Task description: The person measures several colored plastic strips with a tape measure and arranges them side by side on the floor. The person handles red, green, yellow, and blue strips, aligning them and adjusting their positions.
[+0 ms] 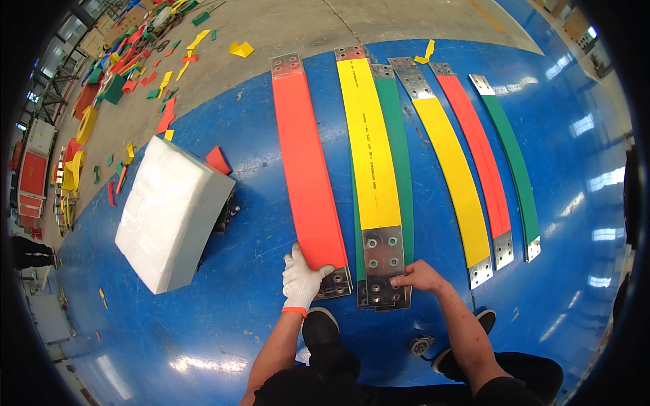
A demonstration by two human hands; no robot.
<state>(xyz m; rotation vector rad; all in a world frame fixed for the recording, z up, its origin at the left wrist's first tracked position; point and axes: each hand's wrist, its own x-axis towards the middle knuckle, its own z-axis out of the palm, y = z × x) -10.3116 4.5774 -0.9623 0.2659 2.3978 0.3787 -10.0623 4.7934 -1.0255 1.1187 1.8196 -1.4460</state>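
Right now both hands sit at the near ends of long strips lying on the blue floor (203, 352), long axes running away from the person. Gloved left hand (300, 279) rests fingers spread on the near corner of the orange strip (306, 169). Bare right hand (420, 277) pinches the drilled metal end (384, 260) of the yellow strip (369, 142), stacked over a green strip (399, 155)

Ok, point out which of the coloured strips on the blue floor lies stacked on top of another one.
The yellow strip beside the wide orange-red strip. It alone lies on another strip, a green one showing along its right edge; the other strips lie singly. The bare right hand touches its metal end.
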